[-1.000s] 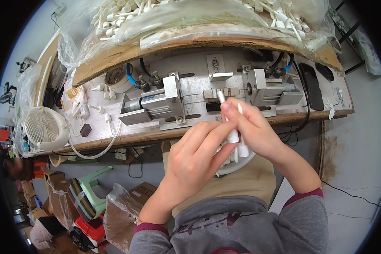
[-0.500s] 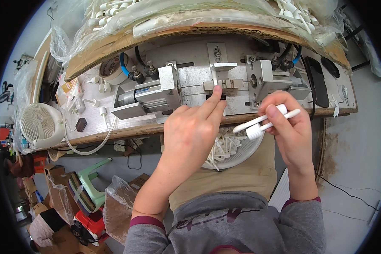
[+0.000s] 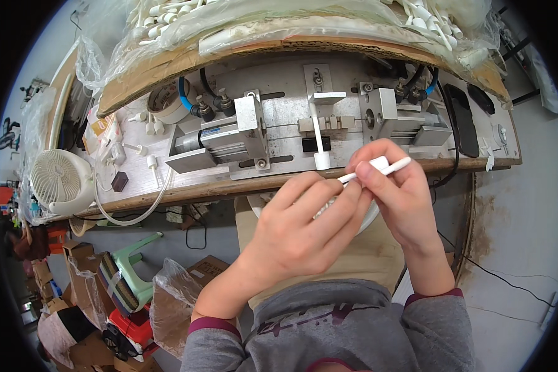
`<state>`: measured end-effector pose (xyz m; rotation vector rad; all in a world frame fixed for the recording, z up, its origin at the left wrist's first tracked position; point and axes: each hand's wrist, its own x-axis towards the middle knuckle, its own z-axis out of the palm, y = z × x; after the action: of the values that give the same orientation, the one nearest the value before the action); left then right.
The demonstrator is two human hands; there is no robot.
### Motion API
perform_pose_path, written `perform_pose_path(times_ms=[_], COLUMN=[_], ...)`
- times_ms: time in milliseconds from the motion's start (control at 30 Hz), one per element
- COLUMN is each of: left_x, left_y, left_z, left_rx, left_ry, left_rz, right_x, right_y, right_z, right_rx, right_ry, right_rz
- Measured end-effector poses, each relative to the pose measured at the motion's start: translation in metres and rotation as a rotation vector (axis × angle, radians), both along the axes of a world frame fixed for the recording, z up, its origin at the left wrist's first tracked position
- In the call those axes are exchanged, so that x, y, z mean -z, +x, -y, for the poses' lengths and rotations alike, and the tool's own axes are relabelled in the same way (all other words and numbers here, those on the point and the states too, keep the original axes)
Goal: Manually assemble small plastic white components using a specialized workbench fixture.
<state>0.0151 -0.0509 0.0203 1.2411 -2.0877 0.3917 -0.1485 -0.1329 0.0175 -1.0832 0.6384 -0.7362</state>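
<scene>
My right hand (image 3: 400, 195) pinches white capped sticks; a cap and a rounded stick end (image 3: 398, 166) show between thumb and fingers. My left hand (image 3: 307, 223) meets it from the left, its fingers curled round the other end of a white stick (image 3: 347, 178); its fingertips are partly hidden. Just beyond the hands, another white capped stick (image 3: 318, 133) lies across the small metal holding block (image 3: 341, 123), its cap toward me at the bench edge. Below the hands, a pale bowl (image 3: 371, 217) on my lap is mostly covered by them.
Metal cylinder clamps flank the block, one at left (image 3: 226, 139) and one at right (image 3: 387, 115). Cardboard (image 3: 291, 44) with plastic and heaps of white pieces overhangs the back. A small fan (image 3: 59, 180), a tape roll (image 3: 169, 104) and a black phone (image 3: 462, 121) are on the bench.
My left hand has left the block and come back to the right, meeting my right hand. The right hand moved slightly left. The capped stick in the block now shows fully.
</scene>
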Motion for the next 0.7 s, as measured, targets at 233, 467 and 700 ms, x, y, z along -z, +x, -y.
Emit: perform_pose_path(times_ms=[233, 467, 700], left_x=[-0.005, 0.028, 0.013], left_y=[0.003, 0.008, 0.011], left_z=[-0.013, 0.005, 0.021], left_rx=[-0.04, -0.249, -0.297], left_ry=[0.179, 0.28, 0.245], left_rz=[-0.541, -0.254, -0.095], right_x=[-0.007, -0.008, -0.018], right_y=[-0.016, -0.023, -0.02], right_z=[0.01, 0.005, -0.001], right_rx=[-0.022, 0.208, 0.18], right_ry=[-0.084, -0.475, -0.55], right_rz=[-0.001, -0.101, -0.186])
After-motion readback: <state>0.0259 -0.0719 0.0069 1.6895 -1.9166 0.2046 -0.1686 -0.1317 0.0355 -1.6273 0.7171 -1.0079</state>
